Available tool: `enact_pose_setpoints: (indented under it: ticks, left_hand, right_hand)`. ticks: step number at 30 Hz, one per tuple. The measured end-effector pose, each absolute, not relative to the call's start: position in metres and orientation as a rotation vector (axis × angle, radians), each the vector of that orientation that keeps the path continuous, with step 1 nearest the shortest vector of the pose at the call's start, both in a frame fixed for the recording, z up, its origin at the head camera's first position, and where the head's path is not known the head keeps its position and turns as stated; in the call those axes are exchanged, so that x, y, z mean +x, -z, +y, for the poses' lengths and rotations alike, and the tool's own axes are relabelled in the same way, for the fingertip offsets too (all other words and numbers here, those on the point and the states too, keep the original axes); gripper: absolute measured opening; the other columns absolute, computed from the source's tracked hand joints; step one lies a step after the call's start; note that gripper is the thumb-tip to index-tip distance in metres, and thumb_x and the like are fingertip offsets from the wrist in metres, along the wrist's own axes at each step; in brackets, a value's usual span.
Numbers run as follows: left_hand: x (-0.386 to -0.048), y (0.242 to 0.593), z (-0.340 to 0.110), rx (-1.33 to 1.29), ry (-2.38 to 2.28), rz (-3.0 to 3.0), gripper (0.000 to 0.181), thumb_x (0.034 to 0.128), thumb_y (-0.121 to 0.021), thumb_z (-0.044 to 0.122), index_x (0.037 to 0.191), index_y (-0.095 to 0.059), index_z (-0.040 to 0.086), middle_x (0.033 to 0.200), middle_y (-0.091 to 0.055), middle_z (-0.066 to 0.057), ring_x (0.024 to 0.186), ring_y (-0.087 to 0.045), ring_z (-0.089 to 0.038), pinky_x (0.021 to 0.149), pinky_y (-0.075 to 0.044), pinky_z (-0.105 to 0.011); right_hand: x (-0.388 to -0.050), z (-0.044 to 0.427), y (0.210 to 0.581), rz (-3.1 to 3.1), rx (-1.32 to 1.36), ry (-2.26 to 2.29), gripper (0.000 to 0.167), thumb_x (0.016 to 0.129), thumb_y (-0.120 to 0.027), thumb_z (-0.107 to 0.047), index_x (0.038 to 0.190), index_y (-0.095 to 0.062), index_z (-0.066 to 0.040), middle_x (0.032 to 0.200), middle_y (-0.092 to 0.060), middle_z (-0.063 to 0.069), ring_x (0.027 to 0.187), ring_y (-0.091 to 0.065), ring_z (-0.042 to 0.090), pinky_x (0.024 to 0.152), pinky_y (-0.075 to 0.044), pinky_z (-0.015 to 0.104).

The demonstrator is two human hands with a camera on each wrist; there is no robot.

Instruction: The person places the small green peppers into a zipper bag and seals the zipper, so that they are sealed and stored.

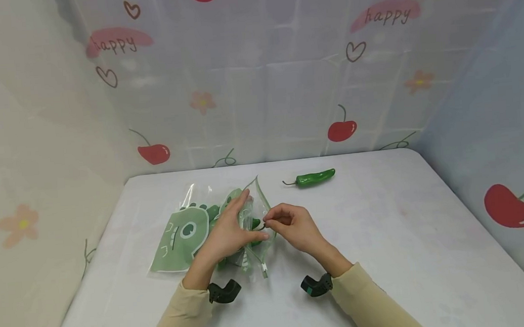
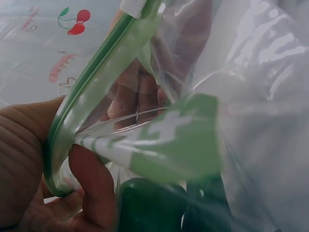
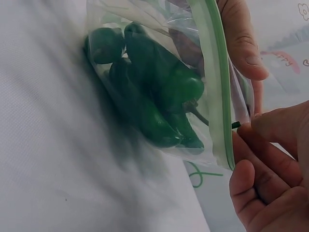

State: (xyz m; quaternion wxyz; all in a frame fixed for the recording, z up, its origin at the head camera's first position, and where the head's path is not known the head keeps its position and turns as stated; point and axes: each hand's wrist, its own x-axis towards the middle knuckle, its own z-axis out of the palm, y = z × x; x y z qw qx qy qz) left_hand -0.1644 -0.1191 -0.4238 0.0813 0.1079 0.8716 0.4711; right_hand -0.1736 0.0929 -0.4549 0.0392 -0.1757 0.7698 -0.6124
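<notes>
"Where is the glossy dark-green pepper with the long stem [image 3: 169, 82]?"

"Inside the clear plastic zip bag with a pale-green cartoon monster on it [image 1: 176, 245], right at the mouth. The bag lies left of centre, and the stem [image 3: 199, 115] pokes out on the mouth's right side."

"Who has that stem?"

"The right hand [image 1: 293, 224], thumb and fingertips pinched together on its end. I'd guess because it's slim and leaves the opening uncrowded."

"And the left hand [image 1: 230, 231]?"

"It's against the bag, thumb spread wide from fairly straight fingers. That spread seems meant to hold the green-edged mouth [image 1: 263, 196] apart. Whether any film is nipped there, I cannot tell."

"What else is in the bag?"

"More dark-green peppers [image 3: 140, 113], bunched beside the first; their bulk probably helps prop the walls."

"Anything outside?"

"A slender, shiny green pepper with a curved stem [image 1: 313, 178], on the far side, right of the bag and well apart from both hands. Lying there, it seems out of the wrists' way."

"And around all that?"

"A white-topped table [image 1: 385, 236], a pale cherry-printed backdrop [image 1: 254, 47] at the far side, and a black wrist camera [image 1: 225, 291] on each arm, presumably placed to watch that hand's work."
</notes>
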Motion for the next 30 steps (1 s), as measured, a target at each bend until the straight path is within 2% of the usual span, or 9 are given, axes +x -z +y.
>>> enact_pose_setpoints:
  ticks: [5,14,30]
  left_hand:
    - [-0.165,0.424,-0.120,0.315,-1.412,2.607,0.119,0.0724,-0.095,0.037,0.166,-0.022,0.027,0.166,-0.035,-0.004,0.156,-0.026,-0.036,0.115,-0.035,-0.065]
    - [-0.164,0.420,-0.118,0.298,-1.422,2.603,0.118,0.0724,-0.096,0.034,0.166,-0.024,0.025,0.165,-0.037,-0.007,0.155,-0.027,-0.037,0.117,-0.032,-0.066]
    - [-0.163,0.418,-0.118,0.300,-1.397,2.615,0.118,0.0730,-0.095,0.032,0.166,-0.024,0.024,0.166,-0.036,-0.008,0.154,-0.030,-0.036,0.117,-0.033,-0.063]
  right_hand:
    - [-0.175,0.096,0.452,2.388,-0.557,1.865,0.008,0.095,-0.075,-0.010,0.103,-0.075,-0.009,0.105,-0.078,0.011,0.099,-0.076,0.025,0.085,-0.058,0.025]
    - [-0.181,0.108,0.453,2.460,-0.507,1.845,0.008,0.094,-0.077,-0.014,0.101,-0.076,-0.014,0.102,-0.077,0.005,0.095,-0.074,0.015,0.084,-0.058,0.027]
    - [-0.195,0.136,0.456,2.531,-0.453,1.743,0.007,0.094,-0.076,-0.011,0.100,-0.075,-0.015,0.100,-0.076,0.004,0.093,-0.073,0.016,0.082,-0.059,0.027]
